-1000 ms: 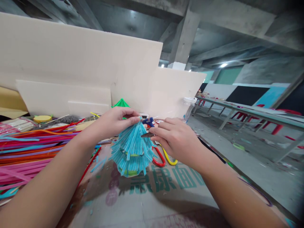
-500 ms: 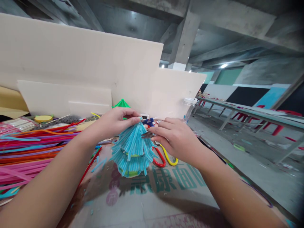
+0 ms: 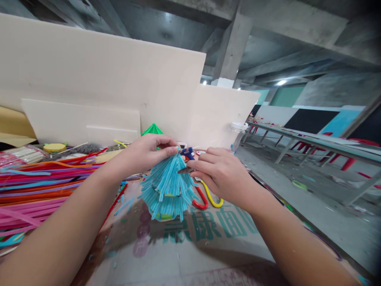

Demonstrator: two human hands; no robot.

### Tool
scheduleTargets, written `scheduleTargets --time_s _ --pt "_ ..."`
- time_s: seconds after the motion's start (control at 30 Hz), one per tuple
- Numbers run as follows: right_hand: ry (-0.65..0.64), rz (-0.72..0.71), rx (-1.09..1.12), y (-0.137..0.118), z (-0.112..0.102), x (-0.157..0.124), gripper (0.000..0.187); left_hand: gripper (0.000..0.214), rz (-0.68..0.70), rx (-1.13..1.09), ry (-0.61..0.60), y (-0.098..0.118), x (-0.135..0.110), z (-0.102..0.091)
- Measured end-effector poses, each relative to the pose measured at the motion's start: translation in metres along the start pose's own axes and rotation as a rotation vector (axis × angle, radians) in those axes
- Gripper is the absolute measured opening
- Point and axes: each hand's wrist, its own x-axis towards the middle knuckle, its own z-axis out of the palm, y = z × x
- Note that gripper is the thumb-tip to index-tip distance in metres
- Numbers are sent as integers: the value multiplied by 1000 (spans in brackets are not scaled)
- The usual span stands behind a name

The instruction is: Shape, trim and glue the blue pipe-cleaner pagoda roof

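A light-blue tiered pipe-cleaner tree [image 3: 166, 186], shaped like a cone with green showing under its layers, is in front of me. Its top is pinched between the thumb and fingers of my left hand [image 3: 151, 150]. My right hand [image 3: 218, 171] is closed around a pointed metal tool [image 3: 185, 170], whose tip touches or overlaps the tree's right side. The hand hides the rest of that tool. Just below my right hand lie pliers [image 3: 214, 196] with one red and one yellow handle. Behind the tree is a blue glue gun [image 3: 188, 152], partly hidden.
Many coloured pipe cleaners [image 3: 32, 194] are piled at the left. Pale boards [image 3: 98, 79] stand along the back. A clear jar [image 3: 237, 137] with a white lid stands at the right, and a green cone [image 3: 152, 129] at the back. Blue scraps litter the printed cardboard [image 3: 143, 262].
The tree and my left hand have shifted very slightly. The metal tool's tip looks narrower than before. Both hands keep their hold.
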Motion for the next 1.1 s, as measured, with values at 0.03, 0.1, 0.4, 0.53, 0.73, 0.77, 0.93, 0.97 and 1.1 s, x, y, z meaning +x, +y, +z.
scheduleTargets --time_s 0.03,0.1,0.4,0.53,0.73,0.77,0.93,0.97,1.1 --pt "2 -6 0 0 0 0 24 35 -1 -1 -3 0 0 0" --pt "2 -11 -2 1 -1 -1 24 35 -1 -2 -5 0 0 0" --pt "-22 15 37 4 -4 -3 29 34 1 17 6 1 0 -2" --pt "-38 14 43 2 -1 -2 28 34 4 13 4 2 0 -2" --pt "-28 2 41 0 0 -1 26 34 11 17 4 1 0 -2" --pt "-28 1 37 0 -1 -1 26 34 8 14 5 1 0 -1" --pt "-26 -6 30 1 0 -1 24 34 2 10 4 -1 0 0" --pt "-25 -7 29 1 0 -1 24 34 -1 11 5 -1 0 0" --pt "-16 -4 15 1 0 -1 26 34 -2 10 15 -1 1 -1"
